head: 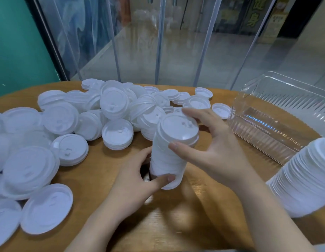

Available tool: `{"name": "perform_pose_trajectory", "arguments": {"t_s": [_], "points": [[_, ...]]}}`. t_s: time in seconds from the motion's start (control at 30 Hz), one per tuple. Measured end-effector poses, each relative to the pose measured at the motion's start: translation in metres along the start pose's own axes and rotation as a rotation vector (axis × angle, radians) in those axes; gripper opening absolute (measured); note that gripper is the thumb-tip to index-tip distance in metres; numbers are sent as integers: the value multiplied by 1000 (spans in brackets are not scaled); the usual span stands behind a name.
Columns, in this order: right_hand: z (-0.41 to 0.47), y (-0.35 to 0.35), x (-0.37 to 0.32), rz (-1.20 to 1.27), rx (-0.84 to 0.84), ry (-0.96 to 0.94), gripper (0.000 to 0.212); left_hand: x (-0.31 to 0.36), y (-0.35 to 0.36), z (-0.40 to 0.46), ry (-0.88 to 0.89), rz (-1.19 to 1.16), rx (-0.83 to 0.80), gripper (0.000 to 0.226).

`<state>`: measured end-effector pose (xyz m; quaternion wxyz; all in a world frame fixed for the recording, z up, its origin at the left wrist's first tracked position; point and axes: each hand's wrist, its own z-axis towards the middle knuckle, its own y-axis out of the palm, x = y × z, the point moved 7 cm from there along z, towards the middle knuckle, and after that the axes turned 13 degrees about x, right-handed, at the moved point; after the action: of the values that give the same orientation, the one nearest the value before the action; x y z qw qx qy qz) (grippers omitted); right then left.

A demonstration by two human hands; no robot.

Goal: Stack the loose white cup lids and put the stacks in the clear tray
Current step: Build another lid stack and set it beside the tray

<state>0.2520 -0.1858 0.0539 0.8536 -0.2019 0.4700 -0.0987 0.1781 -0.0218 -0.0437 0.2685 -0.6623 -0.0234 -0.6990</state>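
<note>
Head view: loose lids [70, 124] heap over the tabletop's [107, 180] left and back. At centre stands a lid stack [169, 157] — left hand [138, 180] grips its base, right hand [210, 148] clasps its top lid. Right of them lies the clear tray [278, 117], with another stack [307, 179] at the near-right edge.

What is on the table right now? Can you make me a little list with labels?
table: round, wooden
held stack: white lids nested in a column, tilted
left hand: grips the bottom of the held stack
right hand: fingers curled round the top lid
loose lids: big white pile spread across the left side and back
clear tray: at the right, no lids seen in it
second stack: tall lid stack lying at the right edge, outside the tray
</note>
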Motion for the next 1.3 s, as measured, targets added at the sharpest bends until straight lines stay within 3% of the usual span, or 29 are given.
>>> {"name": "perform_pose_trajectory", "arguments": {"t_s": [0.57, 0.8, 0.93, 1.1, 1.2, 1.3], "points": [[-8, 12, 7, -54, -123, 59, 75, 3, -1, 1, 32, 24, -14, 62], [-5, 9, 4, -16, -136, 27, 86, 3, -2, 2, 41, 37, -13, 60], [3, 10, 4, 79, -109, 55, 73, 0, -10, 1, 8, 38, 12, 62], [30, 21, 32, 195, 47, 180, 44, -8, -31, -5, -41, 54, 32, 61], [41, 40, 47, 82, 34, 176, 47, -12, -44, -10, -59, 65, 43, 66], [48, 61, 54, -12, -13, 159, 64, -17, -54, -14, -69, 79, 61, 67]]}}
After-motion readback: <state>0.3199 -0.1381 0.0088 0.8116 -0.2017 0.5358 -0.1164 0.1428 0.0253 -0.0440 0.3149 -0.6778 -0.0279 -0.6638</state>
